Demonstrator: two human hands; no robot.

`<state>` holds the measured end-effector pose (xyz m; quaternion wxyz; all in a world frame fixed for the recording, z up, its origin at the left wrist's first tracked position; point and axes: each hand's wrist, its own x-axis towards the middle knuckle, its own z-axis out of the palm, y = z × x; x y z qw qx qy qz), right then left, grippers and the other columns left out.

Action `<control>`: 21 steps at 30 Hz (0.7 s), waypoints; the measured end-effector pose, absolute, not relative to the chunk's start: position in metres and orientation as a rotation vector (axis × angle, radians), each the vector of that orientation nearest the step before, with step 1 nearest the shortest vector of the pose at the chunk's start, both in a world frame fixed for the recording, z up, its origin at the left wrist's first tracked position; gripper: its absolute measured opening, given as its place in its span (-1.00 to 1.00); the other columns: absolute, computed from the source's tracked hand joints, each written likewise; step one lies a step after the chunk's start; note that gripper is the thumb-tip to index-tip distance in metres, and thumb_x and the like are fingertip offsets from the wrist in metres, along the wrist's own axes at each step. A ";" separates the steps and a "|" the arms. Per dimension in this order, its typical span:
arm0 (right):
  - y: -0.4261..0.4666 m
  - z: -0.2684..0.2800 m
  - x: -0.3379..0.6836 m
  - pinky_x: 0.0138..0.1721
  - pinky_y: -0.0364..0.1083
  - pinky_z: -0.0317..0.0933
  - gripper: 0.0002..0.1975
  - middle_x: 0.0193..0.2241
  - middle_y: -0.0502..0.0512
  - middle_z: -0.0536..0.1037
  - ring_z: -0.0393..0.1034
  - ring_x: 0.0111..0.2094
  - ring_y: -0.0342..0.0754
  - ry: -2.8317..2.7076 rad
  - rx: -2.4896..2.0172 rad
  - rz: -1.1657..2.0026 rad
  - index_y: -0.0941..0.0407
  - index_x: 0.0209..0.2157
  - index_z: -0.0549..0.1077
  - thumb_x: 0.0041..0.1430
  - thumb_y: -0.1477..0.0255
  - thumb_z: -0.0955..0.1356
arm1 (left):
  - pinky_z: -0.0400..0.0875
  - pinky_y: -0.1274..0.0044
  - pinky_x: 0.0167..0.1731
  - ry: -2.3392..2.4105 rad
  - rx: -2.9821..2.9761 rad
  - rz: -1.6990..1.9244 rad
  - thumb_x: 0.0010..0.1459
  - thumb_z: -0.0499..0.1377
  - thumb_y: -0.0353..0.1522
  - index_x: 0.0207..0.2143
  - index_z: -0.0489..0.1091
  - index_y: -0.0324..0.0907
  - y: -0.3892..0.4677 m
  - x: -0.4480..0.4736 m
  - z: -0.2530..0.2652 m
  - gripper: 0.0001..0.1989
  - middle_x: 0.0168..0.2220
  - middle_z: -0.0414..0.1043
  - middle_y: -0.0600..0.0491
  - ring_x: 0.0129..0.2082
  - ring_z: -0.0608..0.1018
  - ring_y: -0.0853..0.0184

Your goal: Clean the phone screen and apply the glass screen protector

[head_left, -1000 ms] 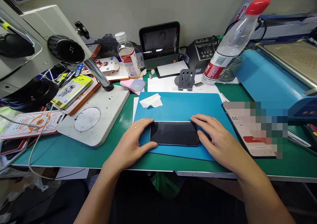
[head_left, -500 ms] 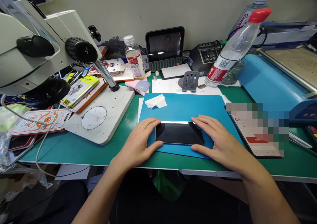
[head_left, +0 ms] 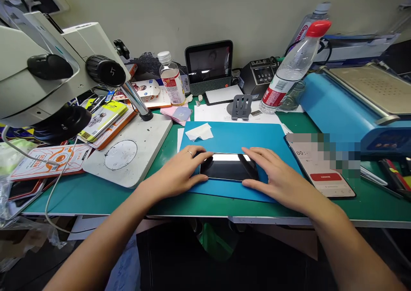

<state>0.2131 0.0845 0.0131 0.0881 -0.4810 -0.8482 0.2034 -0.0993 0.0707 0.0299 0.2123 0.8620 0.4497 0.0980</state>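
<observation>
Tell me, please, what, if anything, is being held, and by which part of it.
The black phone, by both ends: the left hand at its left end, the right hand at its right.

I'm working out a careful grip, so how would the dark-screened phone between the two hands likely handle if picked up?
The phone would probably stay stiff, since its edges look straight and its body flat. Its glossy face, showing bright reflections, may feel slippery. Being a flat slab, it seems unlikely to roll on the blue mat.
</observation>
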 end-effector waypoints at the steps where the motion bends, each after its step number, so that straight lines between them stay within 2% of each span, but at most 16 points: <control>1: 0.091 0.018 0.212 0.16 0.21 0.35 -0.18 0.28 0.28 0.36 0.31 0.25 0.29 -2.575 -1.408 0.617 -0.01 0.42 0.17 0.27 -0.10 0.32 | 0.42 0.21 0.20 1.215 2.412 0.242 0.34 0.24 -0.25 0.33 0.21 -0.04 0.078 -0.101 0.033 -0.44 0.26 0.32 -0.14 0.25 0.42 0.03; 3: 0.107 0.029 0.207 0.06 0.20 0.39 -0.17 0.17 0.29 0.43 0.37 0.16 0.30 -2.689 -1.350 0.630 0.03 0.37 0.26 0.20 -0.10 0.38 | 0.41 0.23 0.19 1.165 2.442 0.189 0.27 0.32 -0.19 0.32 0.23 -0.08 0.094 -0.104 0.037 -0.36 0.22 0.36 -0.14 0.23 0.43 0.03; 7: 0.138 0.047 0.195 -0.08 0.18 0.38 -0.34 0.00 0.27 0.49 0.41 0.01 0.27 -2.876 -1.217 0.609 0.10 0.16 0.46 0.13 0.02 0.44 | 0.41 0.25 0.16 1.153 2.469 0.138 0.13 0.40 -0.12 0.25 0.31 -0.14 0.117 -0.105 0.039 -0.29 0.14 0.40 -0.13 0.16 0.46 0.03; 11: 0.145 0.046 0.189 -0.10 0.15 0.36 -0.39 -0.01 0.28 0.48 0.39 -0.01 0.26 -2.845 -1.161 0.618 0.13 0.12 0.48 0.12 0.08 0.44 | 0.42 0.27 0.15 1.146 2.453 0.206 0.14 0.37 -0.12 0.23 0.34 -0.15 0.119 -0.107 0.034 -0.34 0.12 0.40 -0.12 0.13 0.47 0.06; 16: 0.139 0.037 0.190 -0.17 0.14 0.35 -0.50 -0.10 0.24 0.50 0.39 -0.12 0.20 -2.828 -1.044 0.492 0.13 -0.01 0.51 0.09 0.13 0.46 | 0.46 0.17 0.09 1.164 2.586 0.197 0.12 0.34 0.05 0.23 0.33 -0.18 0.113 -0.106 0.031 -0.24 0.16 0.37 -0.21 0.11 0.49 -0.04; 21: 0.140 0.031 0.190 -0.15 0.14 0.39 -0.47 -0.03 0.26 0.50 0.41 -0.06 0.22 -2.756 -0.982 0.482 0.10 0.04 0.48 0.09 0.13 0.47 | 0.48 0.21 0.03 1.182 2.555 0.292 0.11 0.37 -0.02 0.09 0.40 -0.18 0.113 -0.105 0.031 -0.39 0.03 0.45 -0.14 0.03 0.53 0.02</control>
